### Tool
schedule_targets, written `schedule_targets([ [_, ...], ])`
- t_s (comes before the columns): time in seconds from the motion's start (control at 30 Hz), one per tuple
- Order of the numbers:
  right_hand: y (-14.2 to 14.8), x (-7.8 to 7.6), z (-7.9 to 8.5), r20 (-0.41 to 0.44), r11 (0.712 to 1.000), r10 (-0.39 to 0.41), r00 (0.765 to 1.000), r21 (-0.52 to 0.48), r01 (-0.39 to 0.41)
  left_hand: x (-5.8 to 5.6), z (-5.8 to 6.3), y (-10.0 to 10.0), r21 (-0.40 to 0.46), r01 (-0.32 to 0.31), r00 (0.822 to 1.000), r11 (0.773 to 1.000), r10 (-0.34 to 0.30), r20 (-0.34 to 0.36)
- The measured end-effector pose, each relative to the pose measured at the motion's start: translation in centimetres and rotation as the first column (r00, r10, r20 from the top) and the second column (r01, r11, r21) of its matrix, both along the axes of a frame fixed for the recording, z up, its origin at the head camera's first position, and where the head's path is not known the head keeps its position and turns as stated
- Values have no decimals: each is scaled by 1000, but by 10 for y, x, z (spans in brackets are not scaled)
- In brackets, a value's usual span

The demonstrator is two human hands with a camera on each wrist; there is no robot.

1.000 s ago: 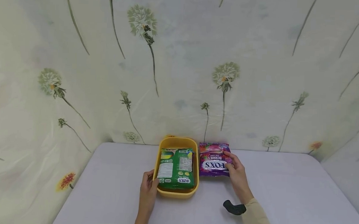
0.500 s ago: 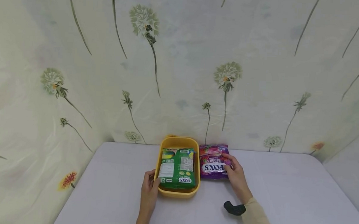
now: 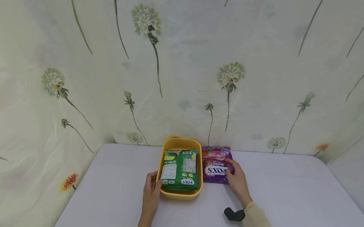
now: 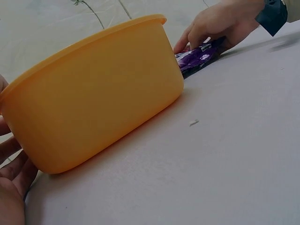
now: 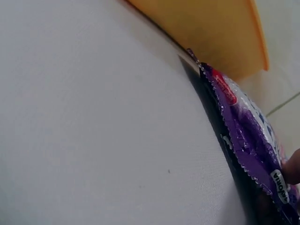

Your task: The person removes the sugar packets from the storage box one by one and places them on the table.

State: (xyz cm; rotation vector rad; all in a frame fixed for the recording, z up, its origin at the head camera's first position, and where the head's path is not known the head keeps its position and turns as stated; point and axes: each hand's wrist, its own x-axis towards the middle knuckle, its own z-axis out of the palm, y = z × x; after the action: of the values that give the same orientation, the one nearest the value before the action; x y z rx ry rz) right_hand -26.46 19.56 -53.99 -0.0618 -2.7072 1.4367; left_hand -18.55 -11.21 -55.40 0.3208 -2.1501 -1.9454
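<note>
A yellow plastic tub (image 3: 180,196) stands on the table, and inside it lies a green FOX'S candy bag (image 3: 180,173). My left hand (image 3: 151,192) grips the tub's left side, thumb at the rim and fingers along the outer wall. Right beside the tub is a purple FOX'S Berries candy bag (image 3: 213,161), label upside down in the head view. My right hand (image 3: 237,180) holds this bag by its right side, thumb on top. The right wrist view shows the thumb (image 5: 293,169) on the purple wrapper, its near edge slightly above the table; the other fingers are mostly hidden.
The white-covered table (image 3: 107,191) reaches back to a flower-patterned curtain (image 3: 183,76), which rises close behind the tub. A dark wrist mount (image 3: 234,214) sticks out from the right sleeve.
My right hand has shifted the purple bag slightly toward me and up against the tub's right side. The left hand keeps its place on the tub.
</note>
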Motion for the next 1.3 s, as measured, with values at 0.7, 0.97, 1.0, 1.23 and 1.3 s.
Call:
schedule_targets([
  [0.7, 8, 6, -16, -135, 997, 26, 991, 79, -15, 1, -3, -1, -2, 6, 1000, 1000, -6, -13],
  [0.97, 6, 7, -14, -127, 997, 15, 992, 72, -6, -2, 2, -1, -1, 36, 999, 999, -36, 13],
  [1.0, 6, 7, -14, -130, 998, 15, 991, 69, -6, -2, 2, -1, -1, 41, 999, 999, -41, 15],
  [1.23, 7, 10, -16, -171, 999, 9, 985, 36, -2, -3, 3, -2, 15, 55, 998, 998, -55, 36],
  [1.3, 9, 13, -18, -176, 1000, -8, 984, 25, 13, -2, 2, -1, 34, 56, 997, 998, -58, 57],
])
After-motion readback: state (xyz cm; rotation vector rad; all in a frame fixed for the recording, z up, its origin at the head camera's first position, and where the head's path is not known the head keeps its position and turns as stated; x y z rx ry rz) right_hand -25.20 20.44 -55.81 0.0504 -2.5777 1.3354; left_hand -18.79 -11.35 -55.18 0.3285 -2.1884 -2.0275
